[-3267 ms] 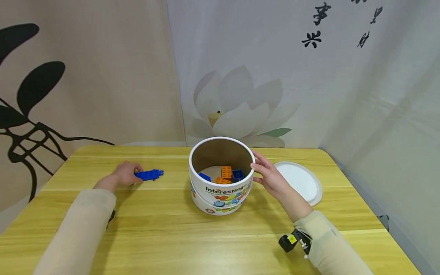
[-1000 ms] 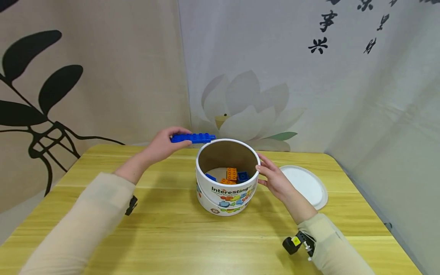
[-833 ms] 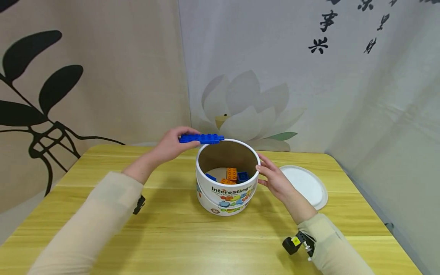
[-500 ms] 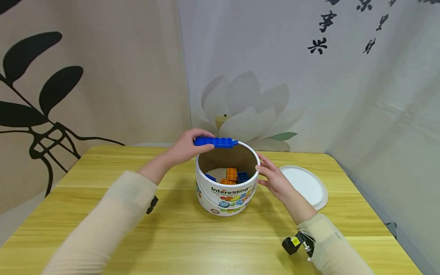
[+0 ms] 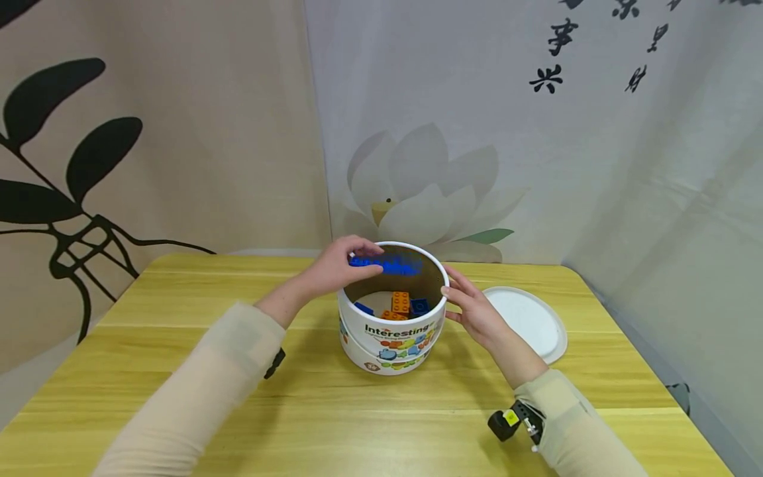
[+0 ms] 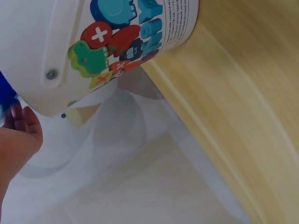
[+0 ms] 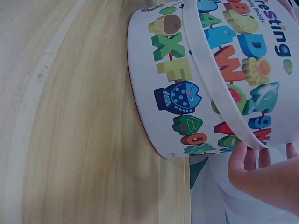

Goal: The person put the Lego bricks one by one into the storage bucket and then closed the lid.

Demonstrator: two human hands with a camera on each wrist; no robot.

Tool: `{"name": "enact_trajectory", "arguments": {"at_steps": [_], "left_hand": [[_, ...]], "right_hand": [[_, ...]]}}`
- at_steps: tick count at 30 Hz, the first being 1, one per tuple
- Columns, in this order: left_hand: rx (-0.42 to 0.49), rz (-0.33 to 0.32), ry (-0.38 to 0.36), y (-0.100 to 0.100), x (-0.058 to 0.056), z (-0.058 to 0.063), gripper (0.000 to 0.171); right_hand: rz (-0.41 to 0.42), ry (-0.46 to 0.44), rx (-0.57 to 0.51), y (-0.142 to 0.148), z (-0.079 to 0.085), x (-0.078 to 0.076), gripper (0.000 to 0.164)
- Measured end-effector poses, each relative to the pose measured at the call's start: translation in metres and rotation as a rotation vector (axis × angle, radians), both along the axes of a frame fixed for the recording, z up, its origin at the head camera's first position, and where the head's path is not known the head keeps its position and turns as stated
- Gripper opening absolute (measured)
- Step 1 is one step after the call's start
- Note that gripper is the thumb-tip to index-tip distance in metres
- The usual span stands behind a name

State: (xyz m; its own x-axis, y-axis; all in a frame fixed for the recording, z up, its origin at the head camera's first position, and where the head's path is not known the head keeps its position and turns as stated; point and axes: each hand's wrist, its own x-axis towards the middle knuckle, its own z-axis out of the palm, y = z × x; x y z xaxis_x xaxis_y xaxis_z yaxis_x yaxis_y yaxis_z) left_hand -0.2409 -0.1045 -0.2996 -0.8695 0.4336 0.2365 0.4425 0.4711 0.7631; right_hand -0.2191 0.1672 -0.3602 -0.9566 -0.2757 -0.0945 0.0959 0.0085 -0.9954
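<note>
A white bucket (image 5: 390, 348) printed "Interesting" stands upright on the table. Over its left rim, my left hand (image 5: 336, 265) has its fingers and thumb parted. Just past them is a blue strip of studded building blocks (image 5: 401, 267), blurred by motion inside the bucket mouth. In the left wrist view, a patch of the blue strip (image 6: 5, 91) shows by the fingertips. My right hand (image 5: 473, 311) holds the bucket's right rim, thumb over the edge and fingers along the outer wall. On the bucket floor lie orange blocks (image 5: 401, 303) and blue blocks (image 5: 420, 307).
A round white lid (image 5: 527, 324) lies flat on the table to the right of the bucket, behind my right forearm. The wooden table (image 5: 334, 424) ends at a printed cloth backdrop (image 5: 238, 132). A small black camera (image 5: 503, 424) sits on my right wrist.
My left hand has lifted the blue strip off the table at left, carried it rightward over the bucket and loosened its fingers; the strip has dropped lower. My right hand has stayed on the rim.
</note>
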Motion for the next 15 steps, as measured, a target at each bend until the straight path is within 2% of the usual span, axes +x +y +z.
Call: {"name": "enact_trajectory", "arguments": {"at_steps": [4,8,12,15], "left_hand": [[0.023,-0.015,0.030,0.003,0.001,-0.004,0.034],[0.057,-0.011,0.020,0.005,0.001,-0.004,0.031],[0.085,-0.003,0.016,0.007,0.007,0.003,0.030],[0.089,0.008,0.021,0.013,0.016,0.012,0.029]], "right_hand": [[-0.014,-0.007,0.001,0.003,0.000,0.003,0.059],[-0.025,-0.016,0.017,0.004,0.002,0.004,0.059],[-0.016,-0.042,0.048,0.009,0.009,0.003,0.059],[-0.029,-0.058,0.065,0.022,0.015,0.000,0.060]]}}
